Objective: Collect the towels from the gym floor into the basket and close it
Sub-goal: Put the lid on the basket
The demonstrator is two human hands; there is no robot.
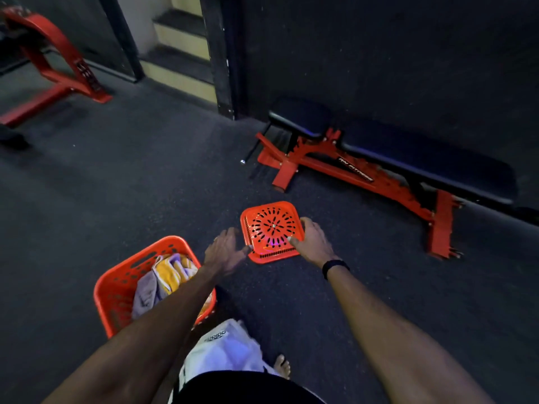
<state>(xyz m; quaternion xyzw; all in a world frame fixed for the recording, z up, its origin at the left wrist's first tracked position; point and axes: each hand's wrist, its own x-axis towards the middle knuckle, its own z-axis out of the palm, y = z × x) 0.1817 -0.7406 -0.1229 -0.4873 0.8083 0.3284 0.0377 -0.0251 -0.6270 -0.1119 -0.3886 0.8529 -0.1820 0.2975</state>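
While the square lid (272, 231) lies flat on the floor (335, 287), perforated top up and no long axis, one corner points at the left hand (226, 249), spread, fingertips touching its edge. The right hand (312, 239) grips its other side, thumb on top. One open basket (116, 290) beneath the left forearm holds two towels (170, 272). Bare floor surrounds the lid.

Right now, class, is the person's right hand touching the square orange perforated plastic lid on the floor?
Touching. The head view shows the right hand resting on the square orange perforated plastic lid, fingers over its right edge, with no gap visible.
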